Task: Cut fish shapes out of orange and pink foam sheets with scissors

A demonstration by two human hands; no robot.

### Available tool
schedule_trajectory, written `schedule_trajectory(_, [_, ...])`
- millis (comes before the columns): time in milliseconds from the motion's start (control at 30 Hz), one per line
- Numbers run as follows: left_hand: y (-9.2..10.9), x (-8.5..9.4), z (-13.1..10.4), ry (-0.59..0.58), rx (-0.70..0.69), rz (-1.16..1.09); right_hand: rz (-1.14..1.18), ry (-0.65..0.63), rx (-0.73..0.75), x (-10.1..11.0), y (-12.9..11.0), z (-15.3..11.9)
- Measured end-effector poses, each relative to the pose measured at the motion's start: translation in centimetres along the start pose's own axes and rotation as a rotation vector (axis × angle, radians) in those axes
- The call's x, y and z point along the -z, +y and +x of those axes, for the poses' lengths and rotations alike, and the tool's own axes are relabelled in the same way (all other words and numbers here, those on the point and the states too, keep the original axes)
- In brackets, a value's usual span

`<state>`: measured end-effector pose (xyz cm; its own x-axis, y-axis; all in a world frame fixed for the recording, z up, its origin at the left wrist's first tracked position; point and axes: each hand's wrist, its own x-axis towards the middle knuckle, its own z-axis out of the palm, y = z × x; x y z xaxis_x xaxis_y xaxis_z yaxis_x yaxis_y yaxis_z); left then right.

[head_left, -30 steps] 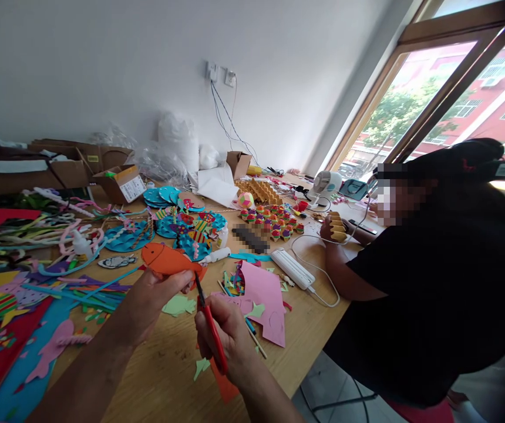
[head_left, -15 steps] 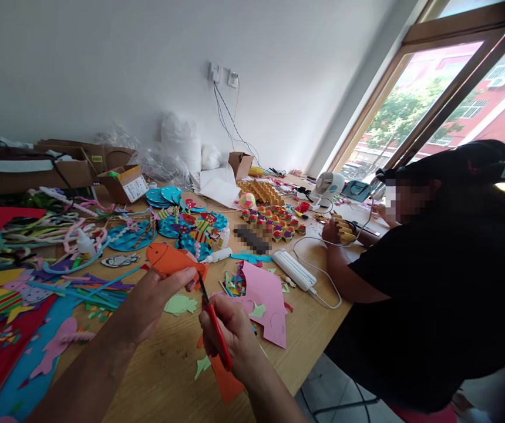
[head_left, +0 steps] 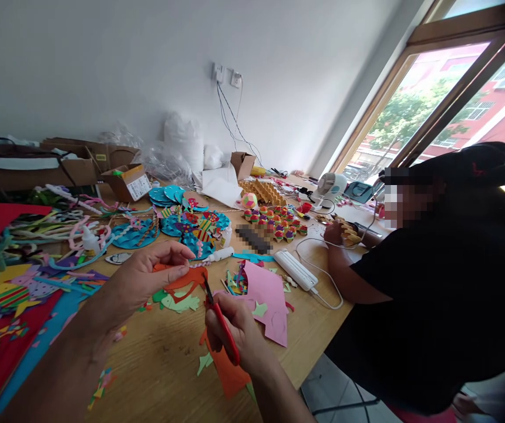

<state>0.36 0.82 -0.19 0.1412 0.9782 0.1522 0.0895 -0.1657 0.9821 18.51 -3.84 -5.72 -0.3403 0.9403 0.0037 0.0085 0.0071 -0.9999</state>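
Observation:
My left hand (head_left: 153,273) is closed, with thumb and fingertips at the edge of an orange paper fish (head_left: 193,277). Part of the fish is hidden behind the hand, and a thin curved strip hangs under it. In my right hand (head_left: 237,326) are scissors (head_left: 224,329) with red handles and dark blades. The blade tips are at the right end of the orange paper. Below the fish lies a light green paper fish (head_left: 179,302) on the table. An orange paper sheet (head_left: 230,370) lies beneath my right hand.
A pink paper sheet (head_left: 268,299) and a white power strip (head_left: 295,271) lie to the right. Blue decorated discs (head_left: 135,234), a glue bottle (head_left: 221,254) and painted egg trays (head_left: 274,222) stand further back. A person in black (head_left: 428,282) sits at right, hands on a cardboard piece.
The orange fish has turned and dropped slightly, so its drawn face no longer shows. My left fingers have shifted on it. My right hand has moved slightly right with the scissors.

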Motion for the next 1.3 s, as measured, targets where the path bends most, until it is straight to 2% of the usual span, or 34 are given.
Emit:
schedule_trajectory(100, [0.1, -0.4, -0.1, -0.084, 0.042, -0.043, 0.086, 0.007, 0.009, -0.5, 0.5, 0.3])
schedule_trajectory(233, [-0.1, -0.5, -0.3, -0.168, 0.078, 0.007, 0.13, 0.007, 0.032, -0.8, 0.5, 0.4])
schedule_trajectory(367, [-0.6, -0.4, -0.5, -0.23, 0.04, 0.055, 0.112, -0.005, 0.028, -0.8, 0.1, 0.2])
schedule_trajectory(667, [-0.2, -1.3, -0.6, -0.218, -0.047, 0.071, 0.115, -0.036, 0.034, -0.5, 0.8, 0.3])
schedule_trajectory(967, [0.3, -2.5, -0.9, -0.195, -0.019, 0.068, 0.131, -0.045, 0.068, -0.4, 1.1, 0.2])
schedule_trajectory(1300, [0.2, -2.6, -0.6, -0.264, -0.012, 0.082, 0.132, -0.039, 0.118, -0.5, 1.3, 0.2])
